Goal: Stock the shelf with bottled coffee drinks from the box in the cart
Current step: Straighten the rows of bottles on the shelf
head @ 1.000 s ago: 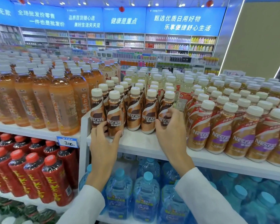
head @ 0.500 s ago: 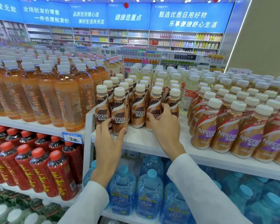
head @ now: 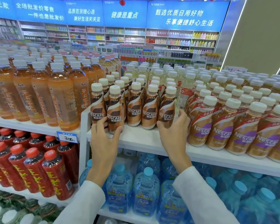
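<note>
Both hands on coffee bottles at the shelf front, centre of the frame

The left hand (head: 103,139) curls round the base of the left bottle (head: 114,113), and the right hand (head: 173,135) wraps the lower body of the right bottle (head: 166,110), at the row's right end. They are probably full and fairly heavy, of stiff plastic in slick sleeves, so grip the wide lower body. The white shelf (head: 141,141) looks smooth, so they should slide. Purple-label bottles (head: 199,126) crowd the right and tea bottles (head: 61,101) the left. Box and cart are unseen.
</note>
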`<state>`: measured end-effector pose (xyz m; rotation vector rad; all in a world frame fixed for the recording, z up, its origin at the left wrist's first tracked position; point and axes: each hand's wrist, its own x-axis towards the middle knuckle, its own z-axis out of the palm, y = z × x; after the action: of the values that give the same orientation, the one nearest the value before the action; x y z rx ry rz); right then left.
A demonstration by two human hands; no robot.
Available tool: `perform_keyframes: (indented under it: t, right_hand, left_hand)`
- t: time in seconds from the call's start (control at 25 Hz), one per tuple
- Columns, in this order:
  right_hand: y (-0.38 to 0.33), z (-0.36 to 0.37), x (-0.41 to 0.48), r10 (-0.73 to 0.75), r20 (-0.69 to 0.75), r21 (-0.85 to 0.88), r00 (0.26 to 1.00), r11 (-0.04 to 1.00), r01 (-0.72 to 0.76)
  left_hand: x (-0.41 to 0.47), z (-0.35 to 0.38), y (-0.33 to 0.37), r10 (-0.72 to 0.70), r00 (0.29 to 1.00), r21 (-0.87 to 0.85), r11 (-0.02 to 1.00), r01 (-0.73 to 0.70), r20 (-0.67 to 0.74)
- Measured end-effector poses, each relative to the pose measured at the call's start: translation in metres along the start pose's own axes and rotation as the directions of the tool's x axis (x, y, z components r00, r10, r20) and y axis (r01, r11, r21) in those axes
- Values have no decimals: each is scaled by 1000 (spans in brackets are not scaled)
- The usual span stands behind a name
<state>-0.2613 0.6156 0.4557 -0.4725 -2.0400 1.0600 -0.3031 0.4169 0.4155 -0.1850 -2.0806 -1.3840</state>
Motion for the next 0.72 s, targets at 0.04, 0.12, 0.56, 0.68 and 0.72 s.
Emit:
perform_keyframes:
  t: [0.04, 0.12, 0.56, 0.68, 0.72]
  right_hand:
    - [3, 1, 4, 31, 59, -18, 998, 999, -30]
    - [6, 2, 8, 22, 101, -30, 995, 999, -19]
    - [16, 1, 9, -26, 88, -31, 996, 999, 29]
    - [16, 2, 8, -27, 82, -30, 996, 999, 30]
    - [16, 2, 8, -28, 82, -26, 996, 999, 30]
  left_hand:
    - [0, 0, 0, 1, 1000, 2, 1000, -1, 0]
    - [0, -1, 1, 6, 1000, -1, 1000, -6, -1]
    - [-1, -1, 4, -29, 1000, -28, 999, 28, -6]
    - [-1, -2, 3, -24, 1000, -27, 999, 24, -8]
    - [-1, -2, 2, -22, 1000, -30, 999, 21, -8]
